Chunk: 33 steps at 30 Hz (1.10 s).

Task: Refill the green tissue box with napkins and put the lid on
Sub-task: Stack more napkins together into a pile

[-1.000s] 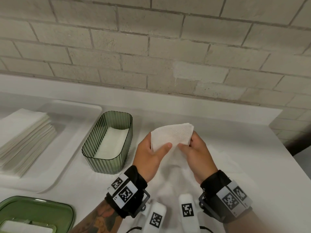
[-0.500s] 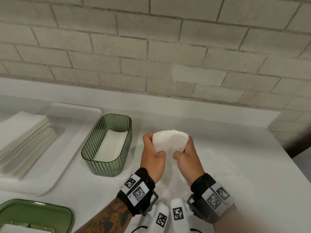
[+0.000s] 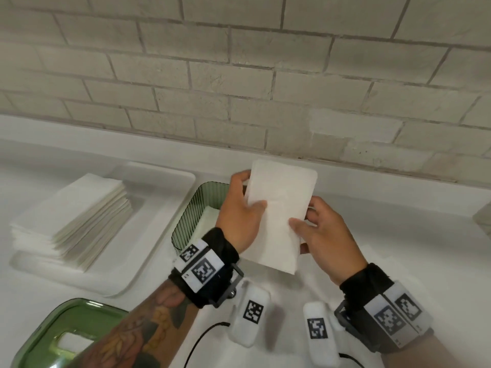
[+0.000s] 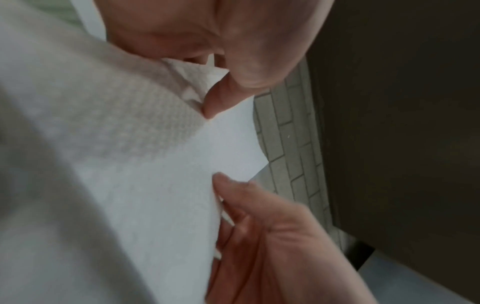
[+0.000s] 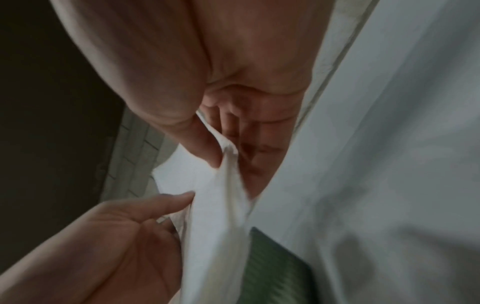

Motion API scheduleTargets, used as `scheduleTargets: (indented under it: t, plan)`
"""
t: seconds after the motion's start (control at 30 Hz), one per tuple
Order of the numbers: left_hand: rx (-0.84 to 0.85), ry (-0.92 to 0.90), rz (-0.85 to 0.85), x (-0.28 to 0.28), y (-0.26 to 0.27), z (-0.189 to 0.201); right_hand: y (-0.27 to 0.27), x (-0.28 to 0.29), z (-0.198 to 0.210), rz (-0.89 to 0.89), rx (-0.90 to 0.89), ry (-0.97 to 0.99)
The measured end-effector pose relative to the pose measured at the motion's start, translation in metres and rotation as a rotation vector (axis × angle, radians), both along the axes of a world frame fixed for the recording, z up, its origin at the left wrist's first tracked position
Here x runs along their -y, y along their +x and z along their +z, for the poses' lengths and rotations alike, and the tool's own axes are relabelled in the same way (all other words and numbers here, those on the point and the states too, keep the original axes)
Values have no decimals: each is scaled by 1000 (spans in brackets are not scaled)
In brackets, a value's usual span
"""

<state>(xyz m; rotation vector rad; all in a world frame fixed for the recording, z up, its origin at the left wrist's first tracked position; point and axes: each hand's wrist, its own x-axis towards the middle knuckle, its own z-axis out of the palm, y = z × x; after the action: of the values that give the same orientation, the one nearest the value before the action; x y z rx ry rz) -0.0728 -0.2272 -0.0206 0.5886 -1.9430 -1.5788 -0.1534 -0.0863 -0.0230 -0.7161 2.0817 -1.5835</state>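
A folded white napkin [image 3: 279, 216] hangs upright between both hands, above the counter and just right of the green ribbed tissue box [image 3: 188, 224]. My left hand [image 3: 240, 216] grips its left edge, thumb on the front face. My right hand [image 3: 318, 229] pinches the right edge, thumb in front, fingers behind. The box stands open with white napkins lying flat inside; my left hand hides its right side. The green lid [image 3: 61, 338] lies at the lower left, partly under my forearm. In the left wrist view the napkin [image 4: 145, 174] fills the frame; in the right wrist view its edge [image 5: 215, 205] sits between thumb and fingers.
A white tray [image 3: 148, 251] left of the box carries a tall stack of folded napkins [image 3: 71, 216]. A white cloth [image 3: 313, 282] covers the counter under my hands. A brick wall rises behind the counter's raised back ledge [image 3: 106, 147].
The napkin was bunched and short between my hands; now it is stretched out long and flat, and both hands have lifted it higher and toward the box.
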Motion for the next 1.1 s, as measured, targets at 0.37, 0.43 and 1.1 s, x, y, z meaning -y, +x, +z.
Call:
scheduleTargets:
  t: [0.37,0.43,1.1]
  plan:
    - [336,-25,107,129,70,-8,16,100,9,82,9,170]
    - [446,6,57,135,78,-28,21,114,4,117,-76,283]
    - [334,209,-13,143,86,-58,48,178,-7,195,-221,770]
